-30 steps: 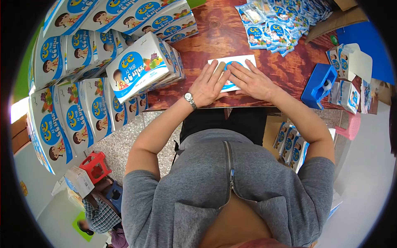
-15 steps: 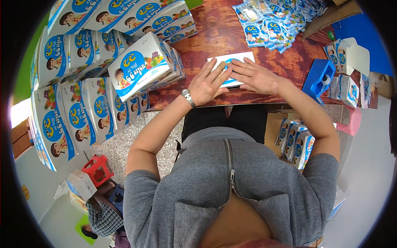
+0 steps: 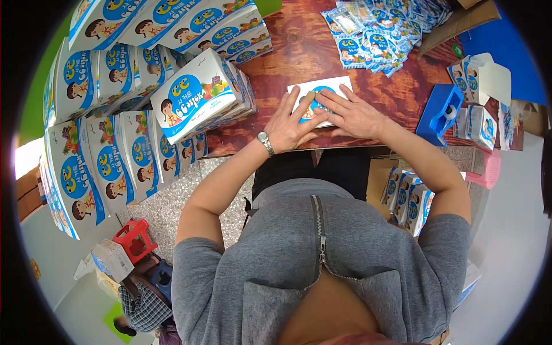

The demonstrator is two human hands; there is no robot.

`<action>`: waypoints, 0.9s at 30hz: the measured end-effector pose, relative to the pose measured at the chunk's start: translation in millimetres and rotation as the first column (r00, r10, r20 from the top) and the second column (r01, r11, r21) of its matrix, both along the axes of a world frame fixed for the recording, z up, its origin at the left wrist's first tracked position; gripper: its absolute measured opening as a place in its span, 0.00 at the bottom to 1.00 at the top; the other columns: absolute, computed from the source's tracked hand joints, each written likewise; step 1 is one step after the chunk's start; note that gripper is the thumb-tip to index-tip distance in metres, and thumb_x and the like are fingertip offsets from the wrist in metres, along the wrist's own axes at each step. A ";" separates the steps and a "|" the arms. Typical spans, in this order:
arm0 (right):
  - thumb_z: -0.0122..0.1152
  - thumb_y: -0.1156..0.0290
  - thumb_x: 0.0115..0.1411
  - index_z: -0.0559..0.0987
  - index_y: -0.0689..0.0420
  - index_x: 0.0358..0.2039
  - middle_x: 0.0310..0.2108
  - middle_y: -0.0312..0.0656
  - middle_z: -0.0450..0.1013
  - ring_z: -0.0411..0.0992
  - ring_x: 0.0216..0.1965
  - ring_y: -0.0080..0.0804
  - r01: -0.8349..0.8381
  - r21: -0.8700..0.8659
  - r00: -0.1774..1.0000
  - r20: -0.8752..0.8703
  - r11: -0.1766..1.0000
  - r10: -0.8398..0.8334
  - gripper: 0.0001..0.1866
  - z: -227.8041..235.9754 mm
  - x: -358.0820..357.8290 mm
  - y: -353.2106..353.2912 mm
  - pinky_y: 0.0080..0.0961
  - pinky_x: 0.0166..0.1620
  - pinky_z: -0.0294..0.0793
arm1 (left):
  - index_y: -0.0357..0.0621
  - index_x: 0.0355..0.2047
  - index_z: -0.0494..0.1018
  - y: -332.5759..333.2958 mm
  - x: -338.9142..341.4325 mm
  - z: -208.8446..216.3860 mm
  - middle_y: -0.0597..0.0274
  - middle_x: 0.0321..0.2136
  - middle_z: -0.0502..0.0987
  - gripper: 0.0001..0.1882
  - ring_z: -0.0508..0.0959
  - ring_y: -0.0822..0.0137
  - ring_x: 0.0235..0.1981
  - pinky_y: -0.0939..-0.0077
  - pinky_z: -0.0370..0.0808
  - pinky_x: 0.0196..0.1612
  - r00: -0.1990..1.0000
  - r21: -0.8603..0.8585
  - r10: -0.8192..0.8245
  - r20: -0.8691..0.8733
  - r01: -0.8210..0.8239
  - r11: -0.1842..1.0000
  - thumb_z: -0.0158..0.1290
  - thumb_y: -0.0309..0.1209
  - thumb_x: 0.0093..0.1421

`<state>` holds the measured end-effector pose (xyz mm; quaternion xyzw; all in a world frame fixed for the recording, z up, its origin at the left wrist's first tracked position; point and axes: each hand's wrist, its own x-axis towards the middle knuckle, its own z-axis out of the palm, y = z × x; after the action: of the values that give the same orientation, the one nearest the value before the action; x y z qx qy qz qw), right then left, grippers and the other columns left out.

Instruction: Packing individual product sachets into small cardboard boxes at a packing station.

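A small white carton [image 3: 334,84] with a blue round print lies on the wooden table in front of me. My left hand [image 3: 289,125] rests on its left side, fingers stretched out, with a tan wrap on one finger. From the right, my right hand [image 3: 356,117] lies across the carton with extended fingers. Both sets of fingertips meet near the carton's middle and cover much of its print. A silver watch [image 3: 264,141] is on my left wrist.
Stacked printed cartons [image 3: 195,95] crowd the left side. Small blue-and-white packets [image 3: 374,43] lie piled at the far right, beside a cardboard flap [image 3: 460,29]. A blue tape dispenser [image 3: 440,115] stands at right. Behind me on the left, a person [image 3: 146,307] is near a red stool [image 3: 135,240].
Both hands have shifted slightly on the carton, their fingers drawn a little toward me, so more of the blue print shows. The view has moved slightly.
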<state>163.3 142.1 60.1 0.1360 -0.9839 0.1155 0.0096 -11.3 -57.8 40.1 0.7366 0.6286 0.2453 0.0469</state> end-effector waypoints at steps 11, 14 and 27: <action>0.65 0.60 0.58 0.67 0.42 0.65 0.70 0.37 0.58 0.55 0.71 0.35 0.056 0.104 0.991 -0.129 0.993 -0.042 0.34 -10.4 0.4 -1.2 0.65 0.66 0.52 | 0.48 0.73 0.46 -22.7 -9.3 -29.9 0.34 0.72 0.41 0.54 0.43 0.36 0.72 0.44 0.50 0.70 0.941 0.046 0.115 0.318 -0.136 0.990 0.66 0.44 0.54; 0.66 0.59 0.56 0.67 0.31 0.65 0.69 0.38 0.57 0.55 0.70 0.40 0.074 0.102 0.986 -0.159 0.992 -0.057 0.35 -1.8 0.3 -6.3 0.67 0.65 0.52 | 0.33 0.72 0.30 -34.6 14.5 -27.4 0.31 0.72 0.32 0.64 0.37 0.38 0.73 0.55 0.47 0.72 0.882 -0.034 0.249 0.401 -0.257 0.966 0.67 0.43 0.52; 0.60 0.53 0.59 0.67 0.21 0.63 0.70 0.37 0.55 0.53 0.70 0.48 0.257 0.129 0.957 -0.170 0.958 -0.234 0.30 -4.0 -12.4 -41.6 0.73 0.62 0.53 | 0.29 0.70 0.30 -30.0 53.1 -40.0 0.27 0.70 0.39 0.53 0.43 0.35 0.72 0.54 0.51 0.71 0.721 -0.155 0.370 0.586 -0.348 0.924 0.58 0.34 0.61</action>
<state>150.9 100.5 56.1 0.0213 -0.9954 0.0283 0.0890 41.8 -87.8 0.1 0.4822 0.7147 0.4613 0.2093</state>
